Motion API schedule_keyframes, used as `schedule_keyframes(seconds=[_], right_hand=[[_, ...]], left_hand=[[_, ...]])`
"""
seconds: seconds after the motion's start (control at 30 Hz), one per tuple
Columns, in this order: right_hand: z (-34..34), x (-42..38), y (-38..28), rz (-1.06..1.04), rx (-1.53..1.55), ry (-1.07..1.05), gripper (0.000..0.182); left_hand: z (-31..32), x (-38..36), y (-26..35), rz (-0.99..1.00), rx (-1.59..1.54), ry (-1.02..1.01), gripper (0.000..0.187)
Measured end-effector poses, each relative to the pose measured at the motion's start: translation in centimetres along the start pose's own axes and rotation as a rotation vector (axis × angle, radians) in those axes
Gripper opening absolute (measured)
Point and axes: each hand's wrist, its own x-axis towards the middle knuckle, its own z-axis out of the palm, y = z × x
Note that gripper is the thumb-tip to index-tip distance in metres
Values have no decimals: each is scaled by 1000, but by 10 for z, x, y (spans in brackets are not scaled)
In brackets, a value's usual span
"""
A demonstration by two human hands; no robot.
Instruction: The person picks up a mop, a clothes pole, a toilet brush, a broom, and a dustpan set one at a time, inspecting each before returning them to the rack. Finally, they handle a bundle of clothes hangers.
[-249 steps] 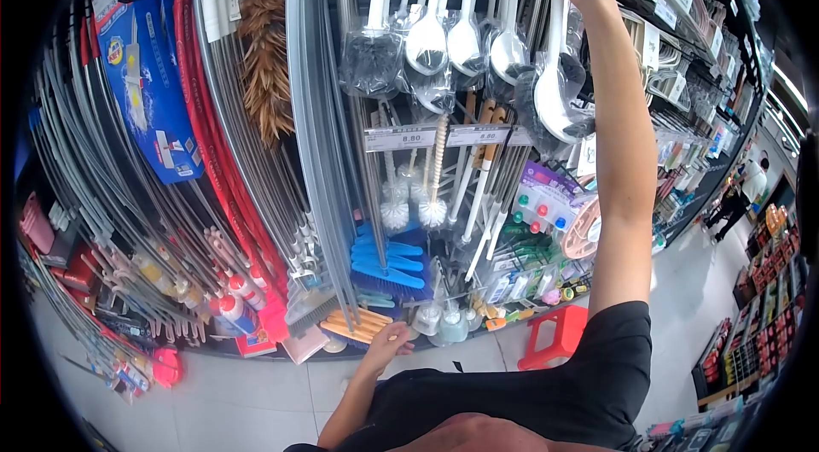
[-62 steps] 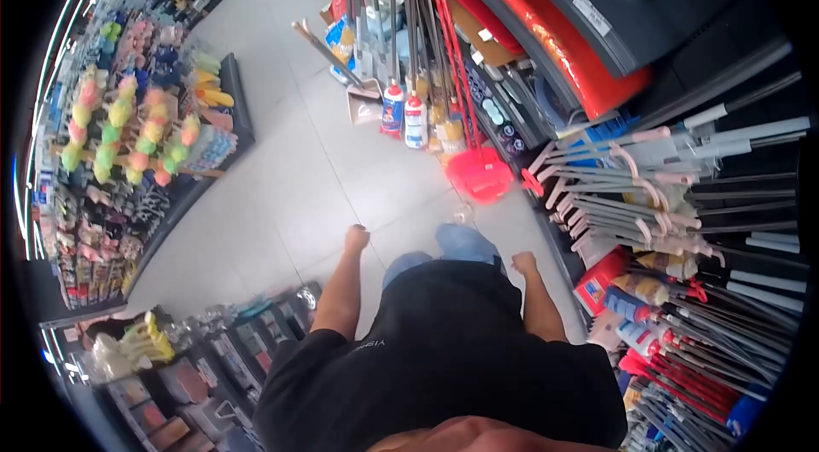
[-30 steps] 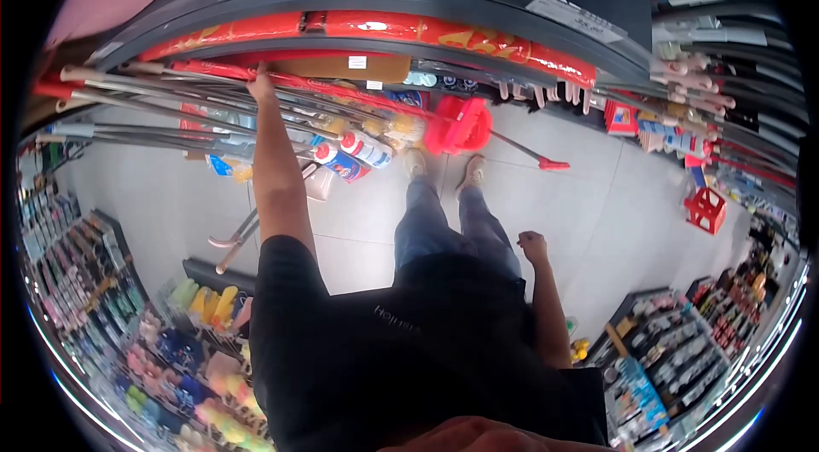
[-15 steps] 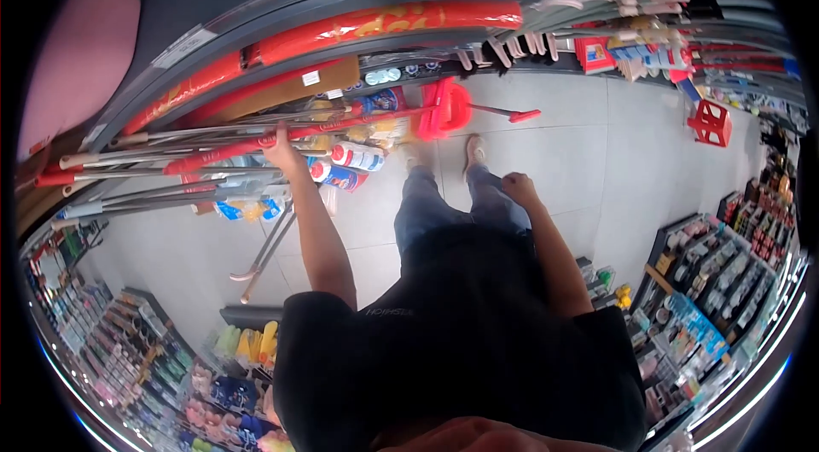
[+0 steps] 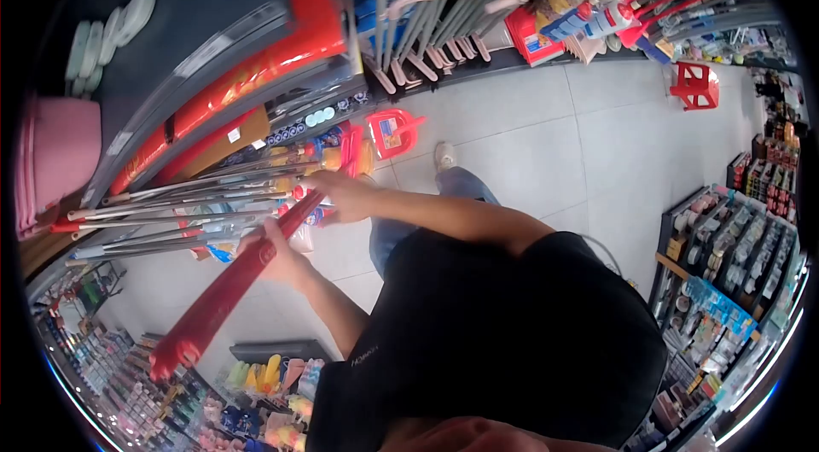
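A long red-handled cleaning tool (image 5: 226, 298) slants across the left side of the head view, its thick near end towards the lower left. A flat red piece shows at its far end, but the exact kind of head cannot be made out. My left hand (image 5: 280, 254) is closed around the middle of the red handle. Farther up, my right hand (image 5: 343, 194) grips the same handle, its fingers partly hidden. Beyond my right hand, a red dustpan (image 5: 395, 134) with a label sits by the shelf. Several grey mop poles (image 5: 183, 196) lie to the left.
Shelving (image 5: 213, 59) with red wrapped rolls runs along the upper left. Pink-handled brushes (image 5: 426, 64) hang at the top. A red stool (image 5: 695, 87) stands on the tiled floor (image 5: 529, 145) at right. Display racks (image 5: 721, 264) line the right.
My right hand has come from beside my leg onto the red handle. The handle's near end has swung down, out from over the grey poles, and my body has turned.
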Motion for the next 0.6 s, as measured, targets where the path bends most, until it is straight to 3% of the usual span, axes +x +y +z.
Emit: schedule_keyframes(seconds=[0.03, 0.1, 0.13, 0.17, 0.23, 0.27, 0.37, 0.43, 0.6], right_hand=[[-8, -2, -12, -137, 16, 22, 81], [-22, -9, -35, -216, 103, -56, 82], [-3, -13, -28, -256, 225, -3, 72], [3, -14, -20, -335, 344, -34, 49], [-31, -34, -38, -124, 520, -243, 30], [-32, -43, -38, -147, 614, -175, 23], [-60, -69, -45, -115, 592, -57, 22], [-101, -88, -63, -49, 538, -45, 25], [-147, -131, -76, -72, 697, 208, 27]], left_hand=[[7, -17, 20, 34, -3, 2, 29], [19, -45, 50, 99, 28, -1, 31], [24, -58, 66, 115, 48, -8, 31], [33, -68, 79, 134, 57, -8, 32], [33, -75, 89, 91, 178, -87, 32], [33, -80, 94, 80, 95, -213, 38], [41, -99, 118, 52, -82, -499, 75], [42, -110, 111, 142, -114, -613, 77], [30, -170, 51, -58, -161, -813, 76]])
